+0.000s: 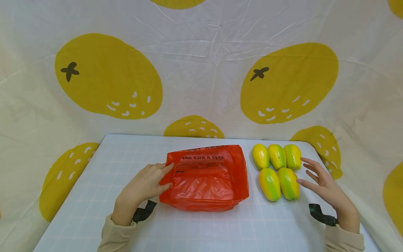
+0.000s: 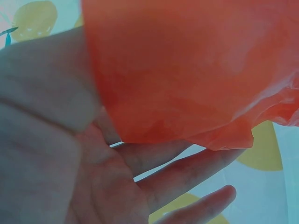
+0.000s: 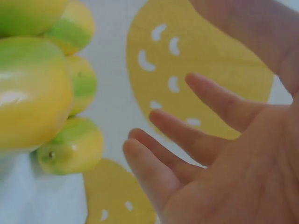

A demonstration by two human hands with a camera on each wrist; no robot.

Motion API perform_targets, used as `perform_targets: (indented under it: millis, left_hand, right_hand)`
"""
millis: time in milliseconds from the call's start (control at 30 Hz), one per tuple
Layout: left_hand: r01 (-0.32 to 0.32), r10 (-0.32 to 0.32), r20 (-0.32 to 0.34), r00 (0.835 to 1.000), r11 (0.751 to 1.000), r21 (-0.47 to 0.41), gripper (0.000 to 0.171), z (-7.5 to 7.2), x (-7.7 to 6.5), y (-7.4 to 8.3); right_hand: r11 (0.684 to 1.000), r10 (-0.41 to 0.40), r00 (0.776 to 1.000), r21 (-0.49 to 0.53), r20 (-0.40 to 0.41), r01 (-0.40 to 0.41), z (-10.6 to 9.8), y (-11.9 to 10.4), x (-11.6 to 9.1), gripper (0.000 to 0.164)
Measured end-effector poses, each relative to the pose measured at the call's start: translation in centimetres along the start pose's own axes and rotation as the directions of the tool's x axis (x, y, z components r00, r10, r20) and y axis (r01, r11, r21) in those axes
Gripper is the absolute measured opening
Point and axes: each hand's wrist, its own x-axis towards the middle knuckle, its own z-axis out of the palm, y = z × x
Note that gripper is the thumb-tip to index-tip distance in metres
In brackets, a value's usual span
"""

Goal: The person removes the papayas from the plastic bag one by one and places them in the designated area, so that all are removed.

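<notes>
A red plastic bag (image 1: 203, 185) printed with mirrored "HAVE A NICE DAY" lies on the table, its mouth spread wide. My left hand (image 1: 141, 185) is at the bag's left edge, thumb and forefinger apart and touching the plastic. In the left wrist view the red plastic (image 2: 177, 70) covers the thumb and part of the loosely straight fingers (image 2: 163, 186). Several yellow-green fruits (image 1: 289, 183), shaped like mangoes or small papayas, lie right of the bag, three behind two. Beside their right side hovers my right hand (image 1: 325, 183), fingers spread and holding nothing.
The white table (image 1: 82, 210) has a faint grid. Behind and around it hangs a pale cloth (image 1: 201, 77) with large yellow fruit prints. Each wrist wears a black camera mount, such as the left one (image 1: 145, 211).
</notes>
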Motion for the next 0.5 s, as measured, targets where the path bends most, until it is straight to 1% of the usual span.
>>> perform_targets:
  millis: [100,233,333,433,500]
  left_hand:
    - [-0.003,0.003,-0.003,1.000,1.000,0.001,0.064,0.0,-0.1,0.0]
    - [-0.002,0.002,-0.006,1.000,1.000,0.000,0.064,0.0,-0.1,-0.1]
    - [0.006,-0.006,-0.008,1.000,1.000,-0.006,0.064,0.1,-0.2,-0.1]
    - [-0.008,0.008,-0.025,1.000,1.000,-0.002,0.064,0.1,-0.2,-0.1]
    - [-0.021,0.021,-0.035,0.999,1.000,0.003,0.063,0.1,-0.2,-0.2]
  right_hand:
    - [0.999,-0.016,0.996,-0.050,-0.089,0.012,0.3,-1.1,0.4,0.071]
    - [0.996,-0.053,0.979,-0.085,-0.198,0.037,0.8,-2.6,0.9,0.064]
    - [0.993,-0.078,0.958,-0.104,-0.276,0.051,1.1,-3.6,1.2,0.060]
    - [0.991,-0.092,0.934,-0.127,-0.346,0.051,1.5,-4.4,1.4,0.058]
    - [0.990,-0.102,0.920,-0.131,-0.378,0.056,1.9,-4.9,1.5,0.058]
